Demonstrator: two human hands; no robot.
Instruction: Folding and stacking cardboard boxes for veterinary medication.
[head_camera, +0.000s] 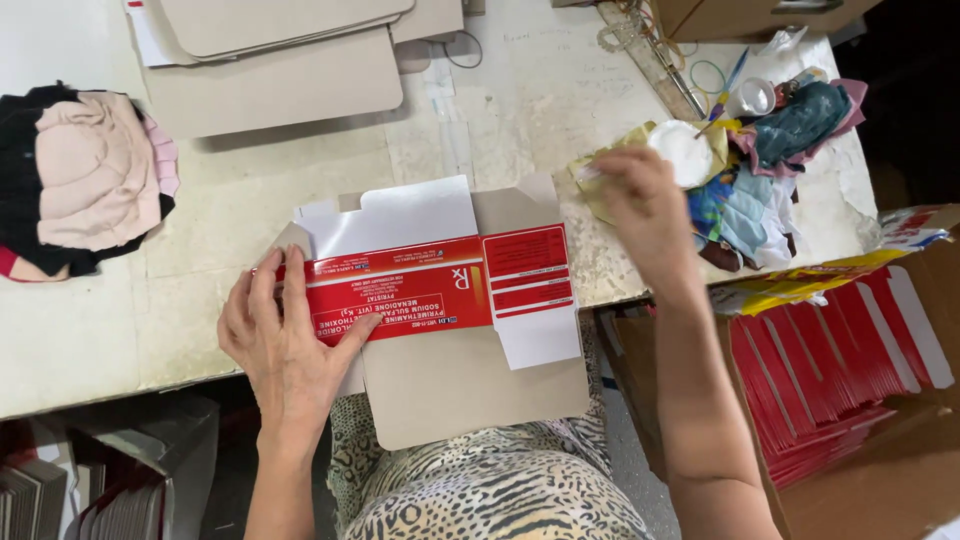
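Pressing down flat, our left hand (285, 345) lies with its fingers spread on the left end of the red carton (430, 290). It grips nothing; it only pins the carton. The carton lies unfolded at the near edge of the table (90, 330), with its grey flap hanging over the edge toward our lap. We think it could slip off if the hand lifts, because so much of it sticks out past the edge.

Off to the right sits a box (850, 380) full of more red cartons on edge, below the table.

Farther out, our right hand (645, 205) is at a white tub (685, 152) among a heap of rags (775, 170). Its fingers are curled down, but we cannot tell if they pinch anything. The tub sits on soft, bumpy cloth, so we think a push could tip it, and what is inside might smear the carton.

At the far left lies a pile of cloth (85, 180), and at the back some grey boards (280, 60), well apart from our hands.
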